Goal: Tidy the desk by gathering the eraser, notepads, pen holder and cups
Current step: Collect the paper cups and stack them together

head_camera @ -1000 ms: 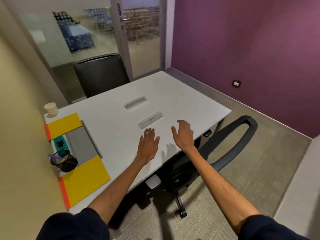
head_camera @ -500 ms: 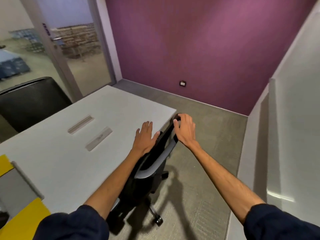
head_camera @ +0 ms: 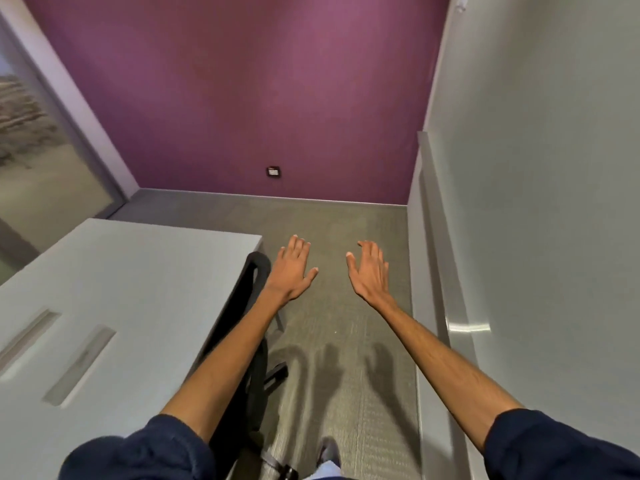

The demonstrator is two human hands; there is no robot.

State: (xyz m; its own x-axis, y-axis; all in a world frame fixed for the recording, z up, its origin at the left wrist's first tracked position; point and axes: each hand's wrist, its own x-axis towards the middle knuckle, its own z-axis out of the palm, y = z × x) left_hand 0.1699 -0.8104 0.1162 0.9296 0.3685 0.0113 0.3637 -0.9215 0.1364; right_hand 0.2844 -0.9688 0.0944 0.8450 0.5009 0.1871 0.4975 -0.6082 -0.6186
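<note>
The left hand [head_camera: 292, 270] and right hand [head_camera: 369, 271] hang apart over the floor, palms down, fingers straight and loosely spread, holding nothing and touching nothing. Bare forearms run back to dark blue sleeves [head_camera: 138, 455], which the bottom edge cuts off. The left forearm crosses in front of a black chair [head_camera: 259, 259], hiding most of it: a rounded looped backrest top and part of a wheeled base show, both blurred. Soft hand shadows [head_camera: 332, 368] fall on the grey, finely ribbed carpet [head_camera: 332, 306]. A pale, smeared shape at the bottom edge, perhaps a shoe [head_camera: 327, 452], is hard to make out.

To the left lies the desk [head_camera: 121, 289], smooth matt white with a square corner; two narrow rectangular slots [head_camera: 81, 363] are sunk in its top, and its near and left parts run out of the frame. Where the eraser, notepads, pen holder and cups lie cannot be told from this view.

Beyond stands a flat purple wall [head_camera: 242, 98] with a small dark socket [head_camera: 273, 171], too small to read. A smooth grey wall [head_camera: 536, 202] closes the right; a glass door [head_camera: 41, 168] is cut off at left.
</note>
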